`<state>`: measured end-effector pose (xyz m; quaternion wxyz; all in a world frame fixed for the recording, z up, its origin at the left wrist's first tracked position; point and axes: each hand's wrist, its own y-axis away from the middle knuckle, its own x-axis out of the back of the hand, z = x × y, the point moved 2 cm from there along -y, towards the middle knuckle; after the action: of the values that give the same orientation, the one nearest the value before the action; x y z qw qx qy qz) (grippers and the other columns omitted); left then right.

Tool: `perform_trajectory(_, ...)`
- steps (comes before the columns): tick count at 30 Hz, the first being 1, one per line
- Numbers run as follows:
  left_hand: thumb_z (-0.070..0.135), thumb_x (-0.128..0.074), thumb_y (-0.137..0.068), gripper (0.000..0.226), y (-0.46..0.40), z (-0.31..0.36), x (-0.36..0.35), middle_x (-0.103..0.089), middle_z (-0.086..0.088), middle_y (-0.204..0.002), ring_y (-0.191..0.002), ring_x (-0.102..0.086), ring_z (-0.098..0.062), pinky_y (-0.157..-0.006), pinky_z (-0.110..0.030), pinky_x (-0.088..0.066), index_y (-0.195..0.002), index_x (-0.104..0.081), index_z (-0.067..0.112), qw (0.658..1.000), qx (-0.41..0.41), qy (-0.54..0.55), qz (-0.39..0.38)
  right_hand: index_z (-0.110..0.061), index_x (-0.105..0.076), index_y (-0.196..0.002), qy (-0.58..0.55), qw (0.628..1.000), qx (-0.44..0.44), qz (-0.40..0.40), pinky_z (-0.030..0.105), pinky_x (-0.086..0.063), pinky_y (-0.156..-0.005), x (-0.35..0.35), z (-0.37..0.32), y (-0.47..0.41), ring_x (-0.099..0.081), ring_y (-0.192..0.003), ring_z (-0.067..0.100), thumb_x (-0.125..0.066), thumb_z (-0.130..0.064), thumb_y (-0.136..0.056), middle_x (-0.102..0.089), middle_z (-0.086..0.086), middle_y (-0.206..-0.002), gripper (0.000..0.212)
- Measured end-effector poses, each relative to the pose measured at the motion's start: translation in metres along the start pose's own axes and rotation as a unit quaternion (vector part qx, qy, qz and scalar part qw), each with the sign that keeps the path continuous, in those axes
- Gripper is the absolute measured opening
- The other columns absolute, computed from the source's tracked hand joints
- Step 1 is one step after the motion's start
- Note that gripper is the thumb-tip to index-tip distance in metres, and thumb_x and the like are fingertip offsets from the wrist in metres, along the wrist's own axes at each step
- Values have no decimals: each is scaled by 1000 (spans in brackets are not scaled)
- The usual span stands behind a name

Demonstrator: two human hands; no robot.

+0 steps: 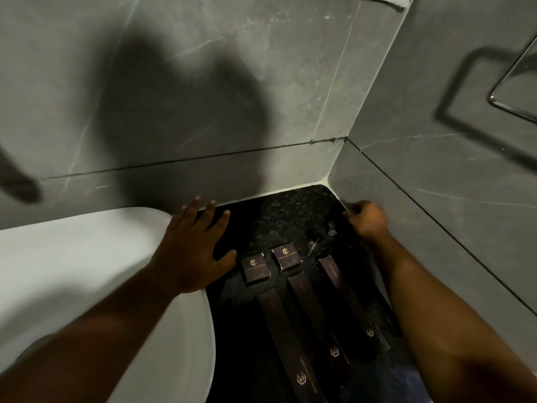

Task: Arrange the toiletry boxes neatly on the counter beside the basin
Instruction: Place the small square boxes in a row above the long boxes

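Observation:
On the black speckled counter point(290, 210) lie two small square dark boxes with gold logos, one on the left point(256, 268) and one on the right point(287, 258). Three long dark boxes run toward me behind them: left point(283, 341), middle point(316, 318), right point(353, 303). My left hand point(193, 248) rests flat with fingers spread on the counter's left edge, just left of the left small box. My right hand point(367, 219) is curled at the far right edge against the wall; whether it holds anything is hidden.
A white basin point(101, 271) fills the lower left, beside the counter. Grey tiled walls point(261, 97) close the back and right. A small clear object point(315, 242) lies near the right hand. A metal rail point(511, 82) hangs at the upper right.

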<state>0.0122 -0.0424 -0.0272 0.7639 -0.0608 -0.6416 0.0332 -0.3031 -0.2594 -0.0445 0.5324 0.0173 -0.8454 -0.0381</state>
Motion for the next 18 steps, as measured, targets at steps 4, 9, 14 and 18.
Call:
perform_trajectory(4, 66, -26, -79, 79, 0, -1, -2, -28, -16, -152, -142, -11, -37, -112, -52, -13, -144, -28, 19, 1000, 4, -5, -1, -17, -60, -121, 46, 996, 27, -77, 40, -49, -95, -20, 1, 3, -62, -109, 33, -71, -44, -76, -68, 14, -116, 53)
perform_trajectory(9, 65, -26, -79, 79, 0, -1, -2, -28, -15, -152, -142, -11, -37, -112, -51, -12, -144, -28, 20, 1000, 4, -7, -1, -18, -61, -118, 120, 989, 41, -74, 41, -50, -92, -32, -9, 2, -61, -109, 36, -65, -50, -78, -67, 17, -115, 52)
perform_trajectory(14, 65, -27, -79, 79, 0, 0, -1, -28, -16, -152, -142, -12, -37, -111, -52, -13, -144, -28, 19, 1000, 5, -9, 1, -11, -62, -116, 133, 985, 27, -107, 41, -49, -94, -32, -17, -4, -60, -111, 36, -63, -35, -81, -64, 18, -118, 43)
perform_trajectory(18, 65, -28, -80, 78, 0, -1, -2, -29, -16, -152, -142, -11, -37, -111, -51, -12, -144, -28, 20, 1000, 1, -9, 1, -12, -68, -107, -8, 996, -17, -91, 34, -53, -86, -23, -5, -6, -66, -96, 31, -69, -25, -75, -70, 15, -103, 35)
